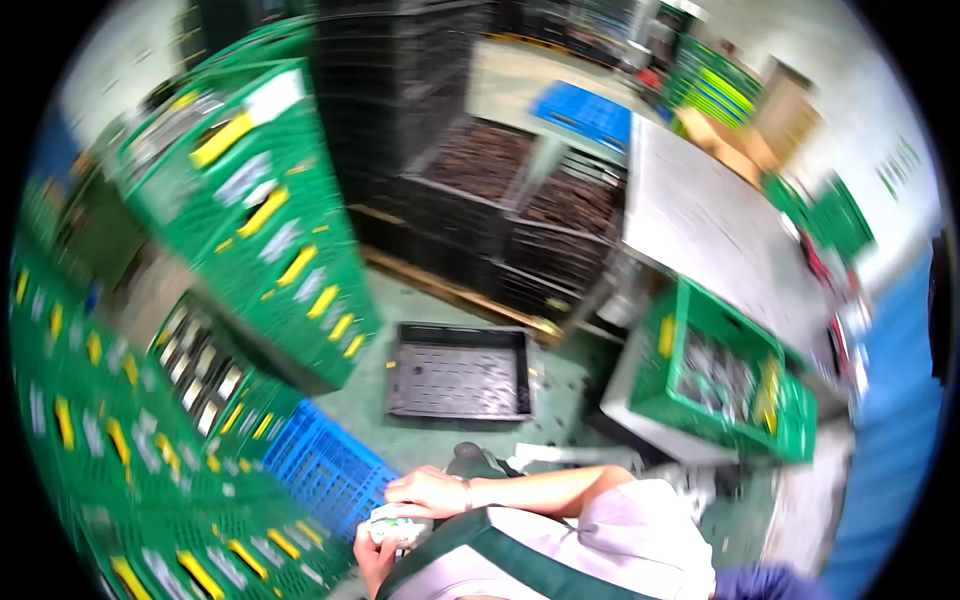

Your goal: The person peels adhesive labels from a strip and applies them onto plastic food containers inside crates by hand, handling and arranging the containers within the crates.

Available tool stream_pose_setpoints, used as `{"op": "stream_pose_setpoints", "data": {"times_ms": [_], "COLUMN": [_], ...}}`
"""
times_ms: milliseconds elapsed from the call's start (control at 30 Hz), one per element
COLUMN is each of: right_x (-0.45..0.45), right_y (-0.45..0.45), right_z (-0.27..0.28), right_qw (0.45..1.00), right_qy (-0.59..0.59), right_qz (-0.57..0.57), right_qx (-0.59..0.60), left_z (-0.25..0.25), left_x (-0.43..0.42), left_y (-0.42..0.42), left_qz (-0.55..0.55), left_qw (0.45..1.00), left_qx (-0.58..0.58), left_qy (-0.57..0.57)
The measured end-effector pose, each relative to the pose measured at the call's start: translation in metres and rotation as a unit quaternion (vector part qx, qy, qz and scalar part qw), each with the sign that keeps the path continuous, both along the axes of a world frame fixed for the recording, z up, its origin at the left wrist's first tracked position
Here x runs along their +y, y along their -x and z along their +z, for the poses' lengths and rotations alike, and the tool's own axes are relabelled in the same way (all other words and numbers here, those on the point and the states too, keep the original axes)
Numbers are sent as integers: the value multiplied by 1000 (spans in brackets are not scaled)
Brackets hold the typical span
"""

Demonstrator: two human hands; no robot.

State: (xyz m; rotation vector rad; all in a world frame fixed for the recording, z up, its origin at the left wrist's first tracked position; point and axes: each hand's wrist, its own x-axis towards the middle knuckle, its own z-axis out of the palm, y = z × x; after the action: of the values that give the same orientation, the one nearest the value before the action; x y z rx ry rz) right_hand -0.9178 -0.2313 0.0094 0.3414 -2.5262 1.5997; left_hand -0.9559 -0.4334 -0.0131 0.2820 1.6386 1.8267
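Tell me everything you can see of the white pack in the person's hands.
The white pack is small and pale with green marks; blur hides any lettering, and its material is unclear, though it might be plastic wrap or card. The left hand grips its near-left end, while the right hand lies along its upper side, covering part of it. It is held close to the body, beside the blue crate in the picture. Whether it is open or sealed cannot be told.
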Motion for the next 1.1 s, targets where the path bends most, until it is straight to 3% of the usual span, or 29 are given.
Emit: {"op": "stream_pose_setpoints", "data": {"times_ms": [67, 133, 167, 233, 333, 400, 467, 533, 667, 933, 1000, 1033, 1100], "right_x": [20, 34, 45, 74, 115, 145, 174, 194, 236, 245, 246, 244, 248], "right_y": [-28, -47, -57, -84, -124, -136, -137, -136, -146, -190, -190, -191, -183], "right_z": [1, -5, -14, -19, -42, -44, -49, -68, -56, -79, -72, -74, -74], "right_qw": [998, 989, 986, 973, 943, 926, 911, 900, 901, 838, 841, 848, 850], "right_qy": [-7, 57, 12, -18, -91, -139, -201, -267, -209, -183, -175, -174, -194], "right_qz": [-62, -120, -136, -196, -248, -256, -226, -224, -331, -412, -375, -394, -373], "right_qx": [-26, -70, -97, -118, -205, -240, -280, -263, -189, -306, -349, -311, -318], "left_z": [-4, -24, 27, 49, 53, 87, 76, 94, 114, 144, 104, 84, 81], "left_x": [12, 11, 44, 57, 35, 82, 99, 149, 226, 272, 253, 241, 241], "left_y": [10, 45, 44, 77, 147, 136, 139, 110, 90, 106, 153, 176, 169], "left_qz": [-98, -131, -43, 86, 182, 257, 204, 140, 85, 43, 49, 51, 117], "left_qw": [995, 954, 985, 977, 961, 940, 886, 877, 904, 947, 967, 973, 944], "left_qx": [35, 257, 164, 193, 204, 209, 395, 440, 405, 307, 250, 220, 309], "left_qy": [8, 77, 30, 17, -46, -77, 130, 135, 110, 81, -9, -54, 8]}}
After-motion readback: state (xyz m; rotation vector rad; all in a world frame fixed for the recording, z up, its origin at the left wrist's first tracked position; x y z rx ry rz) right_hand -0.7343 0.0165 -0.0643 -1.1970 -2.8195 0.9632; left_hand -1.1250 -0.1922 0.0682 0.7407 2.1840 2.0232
